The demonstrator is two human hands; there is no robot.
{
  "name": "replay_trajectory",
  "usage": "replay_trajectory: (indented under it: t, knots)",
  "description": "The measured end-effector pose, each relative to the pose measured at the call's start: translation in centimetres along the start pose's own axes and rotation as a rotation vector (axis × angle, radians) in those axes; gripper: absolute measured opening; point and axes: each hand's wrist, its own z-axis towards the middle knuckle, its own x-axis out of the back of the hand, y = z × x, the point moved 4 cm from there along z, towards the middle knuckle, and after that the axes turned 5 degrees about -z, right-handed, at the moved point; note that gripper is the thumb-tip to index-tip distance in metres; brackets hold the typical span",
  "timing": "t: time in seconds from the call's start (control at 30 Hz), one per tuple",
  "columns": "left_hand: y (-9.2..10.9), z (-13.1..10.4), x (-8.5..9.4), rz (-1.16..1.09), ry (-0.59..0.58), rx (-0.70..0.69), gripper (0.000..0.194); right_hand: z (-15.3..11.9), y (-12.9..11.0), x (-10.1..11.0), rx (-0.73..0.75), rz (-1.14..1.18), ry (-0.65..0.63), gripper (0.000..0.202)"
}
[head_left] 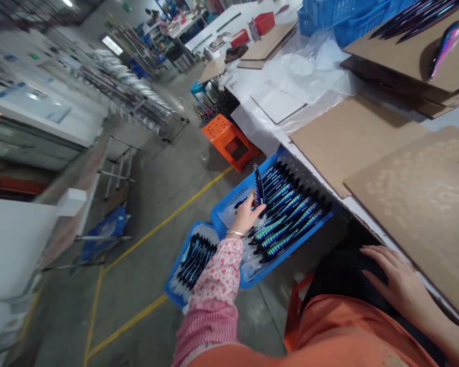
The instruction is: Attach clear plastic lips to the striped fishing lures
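Observation:
My left hand point(247, 213) is closed on a dark fishing lure point(258, 186) with blue stripes, held up on end over a blue crate point(290, 252). Rows of similar long black lures point(285, 216), striped blue and green, lie side by side in that crate on clear plastic. My right hand point(396, 272) holds nothing; its fingers lie stretched out on my dark-clad thigh, beside the table edge.
A smaller blue crate point(172, 278) with more dark lures stands lower left. An orange stool point(229, 140) is beyond the crates. Cardboard sheets point(416, 204) lie on the table at right, near shiny lures on a cardboard stack point(390, 56). A wheeled rack point(115, 173) stands left.

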Motion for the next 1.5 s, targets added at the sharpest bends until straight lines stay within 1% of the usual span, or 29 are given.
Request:
replay_trajectory:
  t: [0.03, 0.07, 0.17, 0.27, 0.37, 0.43, 0.5, 0.63, 0.73, 0.8, 0.87, 0.93, 1.0, 1.1, 1.17, 1.2, 1.27, 1.33, 1.37, 1.4, 1.43, 1.47, 1.5]
  knots:
    - [-1.7, 0.6, 0.3, 0.078, -0.032, 0.029, 0.067, -0.4, 0.2, -0.3, -0.001, 0.008, -0.017, 0.035]
    - [-3.2, 1.0, 0.2, 0.158, -0.074, 0.059, 0.065, -0.7, 0.4, -0.6, -0.002, 0.015, -0.031, 0.034]
    - [-7.0, 1.6, -1.5, 0.374, -0.239, 0.142, 0.053, -1.0, 0.7, -0.6, -0.011, 0.024, -0.057, 0.031]
    - [-10.0, 1.7, -3.2, 0.533, -0.389, 0.203, 0.045, -0.8, 1.1, -0.2, -0.024, 0.039, -0.054, 0.028]
    - [-12.4, 1.8, -4.0, 0.631, -0.499, 0.246, 0.042, -0.5, 1.3, 0.4, -0.032, 0.053, -0.035, 0.026]
    - [-13.5, 2.1, -4.1, 0.664, -0.548, 0.261, 0.041, -0.2, 1.2, 0.7, -0.039, 0.054, -0.037, 0.025]
    - [-14.3, 2.2, -4.2, 0.68, -0.574, 0.268, 0.041, 0.2, 1.0, 1.1, -0.048, 0.051, -0.047, 0.024]
    - [-15.0, 2.2, -4.8, 0.681, -0.58, 0.277, 0.042, 0.8, 1.2, 2.3, -0.056, 0.039, -0.049, 0.024]
    - [-15.2, 1.8, -5.3, 0.663, -0.555, 0.286, 0.043, 1.5, 2.4, 3.5, -0.058, 0.015, -0.023, 0.024]
    - [-15.2, 1.5, -5.4, 0.648, -0.525, 0.29, 0.044, 2.2, 3.8, 4.6, -0.057, -0.021, 0.03, 0.024]
    - [-15.1, 1.0, -5.5, 0.631, -0.478, 0.29, 0.045, 3.1, 5.3, 5.6, -0.05, -0.084, 0.101, 0.024]
    - [-14.7, 0.4, -5.5, 0.611, -0.406, 0.282, 0.048, 4.0, 6.8, 6.4, -0.056, -0.181, 0.154, 0.028]
    - [-13.9, -0.7, -5.5, 0.582, -0.301, 0.253, 0.05, 4.6, 7.9, 6.5, -0.088, -0.29, 0.158, 0.036]
    - [-11.7, -3.6, -5.8, 0.514, -0.123, 0.155, 0.052, 5.0, 8.9, 5.6, -0.17, -0.413, 0.098, 0.048]
    - [-9.9, -6.7, -6.8, 0.453, -0.056, 0.066, 0.05, 5.0, 9.0, 4.6, -0.194, -0.458, 0.062, 0.054]
    - [-8.8, -8.4, -7.8, 0.42, -0.049, 0.017, 0.048, 4.9, 9.0, 4.2, -0.195, -0.474, 0.056, 0.056]
    - [-6.5, -12.1, -10.7, 0.354, -0.078, -0.082, 0.044, 4.7, 9.0, 3.6, -0.188, -0.493, 0.06, 0.059]
    - [-4.1, -15.2, -14.6, 0.291, -0.129, -0.173, 0.042, 4.6, 9.2, 3.4, -0.186, -0.499, 0.062, 0.061]
    - [-2.9, -16.3, -16.8, 0.244, -0.166, -0.234, 0.048, 4.6, 9.4, 3.3, -0.186, -0.499, 0.057, 0.062]
    - [-1.7, -17.0, -18.8, 0.118, -0.203, -0.326, 0.052, 4.5, 9.6, 3.3, -0.185, -0.499, 0.053, 0.062]
    - [-0.6, -17.3, -20.8, 0.005, -0.271, -0.412, 0.049, 4.5, 9.9, 3.3, -0.183, -0.499, 0.05, 0.063]
    - [0.4, -17.3, -22.6, -0.057, -0.352, -0.495, 0.047, 4.5, 10.1, 3.3, -0.181, -0.499, 0.051, 0.063]
    - [1.2, -16.8, -23.9, -0.079, -0.375, -0.534, 0.049, 4.5, 10.3, 3.3, -0.179, -0.497, 0.057, 0.063]
